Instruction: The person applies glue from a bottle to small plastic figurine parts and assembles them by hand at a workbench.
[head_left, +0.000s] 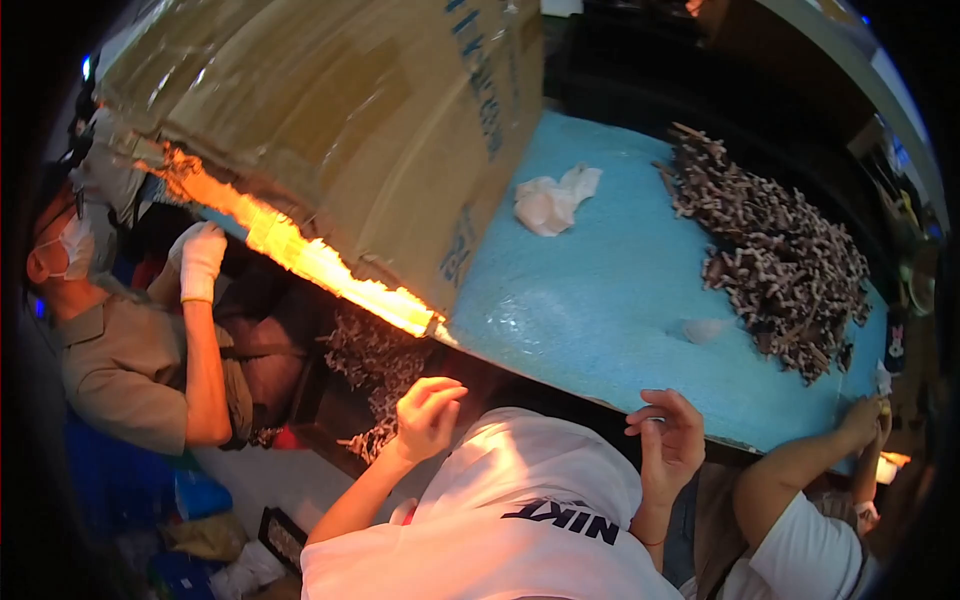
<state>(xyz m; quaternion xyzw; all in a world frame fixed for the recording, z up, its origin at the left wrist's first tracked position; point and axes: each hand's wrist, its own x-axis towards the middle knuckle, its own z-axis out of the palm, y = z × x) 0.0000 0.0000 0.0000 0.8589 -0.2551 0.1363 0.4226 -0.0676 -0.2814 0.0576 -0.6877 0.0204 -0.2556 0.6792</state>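
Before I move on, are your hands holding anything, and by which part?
No held thing shows in the left hand or the right hand; whether either hides something small cannot be told.

On the worktop, a tissue lies between the cardboard at left and a heap of pieces at right. Another heap lies past the left hand. One worker is far left, another right.

Bent fingers, blue tabletop, brown pile
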